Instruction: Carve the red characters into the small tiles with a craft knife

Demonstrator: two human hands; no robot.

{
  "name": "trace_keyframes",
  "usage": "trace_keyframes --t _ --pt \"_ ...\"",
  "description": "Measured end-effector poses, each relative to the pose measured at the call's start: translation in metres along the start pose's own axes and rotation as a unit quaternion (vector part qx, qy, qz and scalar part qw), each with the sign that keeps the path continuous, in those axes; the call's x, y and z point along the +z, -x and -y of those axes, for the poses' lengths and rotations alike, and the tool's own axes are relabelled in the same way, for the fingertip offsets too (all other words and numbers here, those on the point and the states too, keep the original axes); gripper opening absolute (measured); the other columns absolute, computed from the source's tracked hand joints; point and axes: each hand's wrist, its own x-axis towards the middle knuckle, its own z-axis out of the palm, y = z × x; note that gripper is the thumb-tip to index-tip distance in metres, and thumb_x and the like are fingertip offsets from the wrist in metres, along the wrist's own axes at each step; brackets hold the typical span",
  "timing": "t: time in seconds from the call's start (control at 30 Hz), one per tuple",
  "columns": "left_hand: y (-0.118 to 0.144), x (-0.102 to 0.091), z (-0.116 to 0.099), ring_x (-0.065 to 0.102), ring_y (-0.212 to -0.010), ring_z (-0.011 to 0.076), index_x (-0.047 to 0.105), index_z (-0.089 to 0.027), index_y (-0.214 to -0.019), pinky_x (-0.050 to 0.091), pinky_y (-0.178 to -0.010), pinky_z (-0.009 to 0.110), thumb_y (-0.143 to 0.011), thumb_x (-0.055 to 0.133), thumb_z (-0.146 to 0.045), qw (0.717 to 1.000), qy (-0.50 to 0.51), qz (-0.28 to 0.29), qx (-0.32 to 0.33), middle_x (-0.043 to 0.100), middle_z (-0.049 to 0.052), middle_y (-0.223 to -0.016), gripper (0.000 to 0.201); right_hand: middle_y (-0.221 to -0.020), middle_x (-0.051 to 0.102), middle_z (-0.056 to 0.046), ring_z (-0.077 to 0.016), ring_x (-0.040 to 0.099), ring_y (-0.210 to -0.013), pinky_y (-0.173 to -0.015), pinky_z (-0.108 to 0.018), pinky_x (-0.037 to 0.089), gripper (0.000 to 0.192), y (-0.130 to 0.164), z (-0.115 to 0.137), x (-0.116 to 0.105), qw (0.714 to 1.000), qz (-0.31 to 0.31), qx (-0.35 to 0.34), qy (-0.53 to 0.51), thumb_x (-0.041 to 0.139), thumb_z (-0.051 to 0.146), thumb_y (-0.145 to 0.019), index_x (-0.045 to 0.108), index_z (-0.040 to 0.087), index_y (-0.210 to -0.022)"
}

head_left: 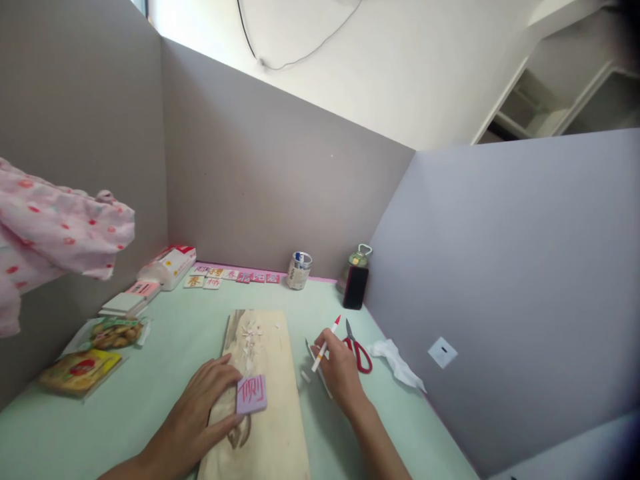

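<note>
My left hand (203, 403) pinches a small purple square (251, 395) between thumb and fingers. Red strokes forming a character mark its face. The square rests on a long wooden board (277, 427), where pale shavings (250, 333) lie scattered farther up. My right hand (340, 377), to the right of the board, grips a white marker (325, 347) with a red end pointing up. A thin pale tool (309, 347) runs beneath that hand; whether the fingers hold it too, I cannot tell. Beside the board lies a small white piece (305, 377).
Red-handled scissors (363, 360) and a crumpled tissue (397, 363) lie right of my right hand. A jar (299, 272), a phone (355, 289) and several lettered squares (243, 277) line the back. Snack packets (80, 373) sit left, below hanging pink dotted cloth (65, 227).
</note>
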Motion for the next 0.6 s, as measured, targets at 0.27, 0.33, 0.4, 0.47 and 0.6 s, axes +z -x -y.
trace_keyframes --t 0.27,0.33,0.4,0.47,0.6 --pt "0.004 -0.007 0.009 0.051 -0.137 0.0296 0.054 -0.033 -0.131 0.049 -0.110 0.046 -0.088 0.067 -0.041 0.999 -0.017 0.039 -0.021 0.061 0.005 -0.140 0.046 -0.066 0.058 0.003 -0.0157 0.052 -0.059 -0.055 -0.024 0.029 0.019 0.010 0.010 -0.009 0.989 0.144 0.009 -0.038 0.058 0.005 -0.070 0.050 0.022 -0.073" --pt "0.003 -0.011 0.007 0.050 -0.138 0.0288 0.054 -0.033 -0.131 0.051 -0.108 0.044 -0.089 0.066 -0.040 0.999 -0.014 0.032 -0.042 0.060 0.004 -0.140 0.043 -0.064 0.056 0.002 -0.0156 0.049 -0.058 -0.055 -0.025 0.028 0.018 0.008 0.010 -0.008 0.986 0.157 0.021 -0.050 0.054 0.005 -0.072 0.048 0.022 -0.070" --pt "0.002 -0.014 0.002 0.048 -0.139 0.0278 0.055 -0.033 -0.128 0.050 -0.109 0.044 -0.092 0.061 -0.040 0.998 0.001 0.008 -0.067 0.060 0.004 -0.139 0.037 -0.065 0.055 0.002 -0.0157 0.049 -0.059 -0.056 -0.025 0.030 0.017 0.006 0.015 -0.009 0.984 0.167 0.032 -0.060 0.052 0.006 -0.076 0.048 0.022 -0.071" --pt "0.001 -0.016 -0.006 0.050 -0.137 0.0262 0.057 -0.033 -0.126 0.049 -0.109 0.040 -0.093 0.061 -0.041 0.997 0.018 -0.005 -0.073 0.060 0.003 -0.139 0.034 -0.070 0.058 0.001 -0.0160 0.052 -0.063 -0.058 -0.025 0.035 0.014 0.005 0.026 -0.010 0.978 0.177 0.044 -0.101 0.053 0.012 -0.083 0.048 0.022 -0.075" --pt "-0.002 -0.021 -0.024 0.062 -0.122 0.0194 0.059 -0.031 -0.124 0.051 -0.104 0.027 -0.095 0.061 -0.040 0.997 0.056 -0.019 -0.040 0.066 0.003 -0.128 0.030 -0.081 0.065 -0.003 -0.0176 0.058 -0.074 -0.069 -0.027 0.045 0.028 0.014 0.064 -0.007 0.885 0.208 0.119 -0.399 0.074 0.027 -0.078 0.047 0.022 -0.073"
